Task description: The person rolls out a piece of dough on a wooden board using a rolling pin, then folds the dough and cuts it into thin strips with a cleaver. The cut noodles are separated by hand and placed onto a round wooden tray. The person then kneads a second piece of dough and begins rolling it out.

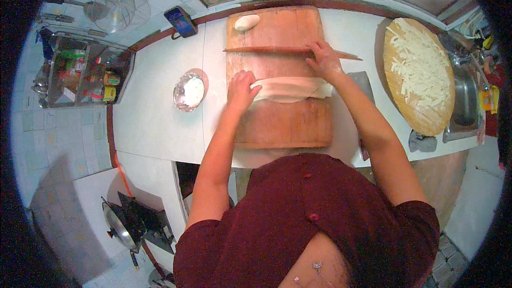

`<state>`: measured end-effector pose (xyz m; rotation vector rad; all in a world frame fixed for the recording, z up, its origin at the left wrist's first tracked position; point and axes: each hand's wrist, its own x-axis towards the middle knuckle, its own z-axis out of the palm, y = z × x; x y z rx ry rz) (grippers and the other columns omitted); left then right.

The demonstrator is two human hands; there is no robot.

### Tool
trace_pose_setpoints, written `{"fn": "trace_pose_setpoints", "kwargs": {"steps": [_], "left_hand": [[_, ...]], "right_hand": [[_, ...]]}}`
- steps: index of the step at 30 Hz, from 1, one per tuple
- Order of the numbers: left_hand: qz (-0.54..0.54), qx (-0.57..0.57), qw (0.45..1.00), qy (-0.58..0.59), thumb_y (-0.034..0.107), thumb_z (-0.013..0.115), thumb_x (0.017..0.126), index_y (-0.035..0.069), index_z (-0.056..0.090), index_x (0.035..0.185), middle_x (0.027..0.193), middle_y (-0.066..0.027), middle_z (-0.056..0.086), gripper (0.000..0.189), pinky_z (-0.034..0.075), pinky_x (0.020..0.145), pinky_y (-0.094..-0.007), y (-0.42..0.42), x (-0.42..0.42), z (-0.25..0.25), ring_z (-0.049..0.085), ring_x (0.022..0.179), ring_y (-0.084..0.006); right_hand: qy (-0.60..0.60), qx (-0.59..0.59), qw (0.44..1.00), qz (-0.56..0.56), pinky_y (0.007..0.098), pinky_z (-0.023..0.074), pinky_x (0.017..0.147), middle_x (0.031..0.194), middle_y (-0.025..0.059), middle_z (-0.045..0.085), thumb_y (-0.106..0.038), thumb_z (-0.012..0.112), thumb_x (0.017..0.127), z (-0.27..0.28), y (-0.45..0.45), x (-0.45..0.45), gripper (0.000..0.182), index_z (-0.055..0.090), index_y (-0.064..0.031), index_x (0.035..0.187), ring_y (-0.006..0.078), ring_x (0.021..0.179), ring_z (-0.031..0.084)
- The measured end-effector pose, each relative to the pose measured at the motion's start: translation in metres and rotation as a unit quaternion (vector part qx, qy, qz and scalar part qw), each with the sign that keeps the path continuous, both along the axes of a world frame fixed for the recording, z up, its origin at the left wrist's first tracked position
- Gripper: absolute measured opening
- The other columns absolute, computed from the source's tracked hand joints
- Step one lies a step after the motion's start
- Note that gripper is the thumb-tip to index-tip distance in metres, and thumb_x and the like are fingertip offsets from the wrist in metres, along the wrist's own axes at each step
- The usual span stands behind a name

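Note:
A folded sheet of pale dough [288,89] lies crosswise on a wooden board [284,126]. My left hand [242,88] is at its left end, thumb against the dough and fingers curled. Beyond the sheet, a thin tapered wooden rolling pin [272,49] spans the board, its right tip sticking out past the edge. My right hand [326,61] has its fingers around the pin near the board's right side. A small oval piece of dough [247,22] sits at the board's far left corner.
Left of the board stands a metal bowl of flour [193,91]. A wide blade [361,84] lies partly under my right forearm. Cut noodles [420,64] cover a round woven tray [440,126] beside the sink [466,100]. A phone [181,22] leans by the wall.

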<state>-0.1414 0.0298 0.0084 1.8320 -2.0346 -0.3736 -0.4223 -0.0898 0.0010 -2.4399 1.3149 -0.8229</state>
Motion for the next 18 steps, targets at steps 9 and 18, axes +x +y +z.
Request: {"fn": "trace_pose_setpoints", "kwargs": {"steps": [9,18], "left_hand": [[-0.012,0.039,0.992,0.123,0.018,0.069,0.074,0.002,0.052,0.076,0.081,-0.0158,0.052,0.024,0.042,0.073,-0.0439,0.059,0.019,-0.009,0.053,0.085,-0.0352],[0.034,-0.020,0.999,0.014,0.013,0.063,0.078,0.003,0.060,0.091,0.093,-0.0166,0.059,0.016,0.047,0.073,-0.0397,0.087,-0.010,0.029,0.058,0.085,-0.0341]], "right_hand": [[0.009,0.233,0.968,-0.094,0.0409,0.0443,0.092,0.118,0.0173,0.055,-0.021,0.059,0.085,0.007,0.110,-0.132,0.035,0.054,-0.0075,0.117,0.0347,0.107,0.054],[0.065,0.263,0.935,-0.229,0.0425,0.0470,0.080,0.103,0.0144,0.059,-0.024,0.062,0.082,-0.001,0.193,-0.179,0.030,0.054,-0.0084,0.106,0.0332,0.098,0.057]]}}
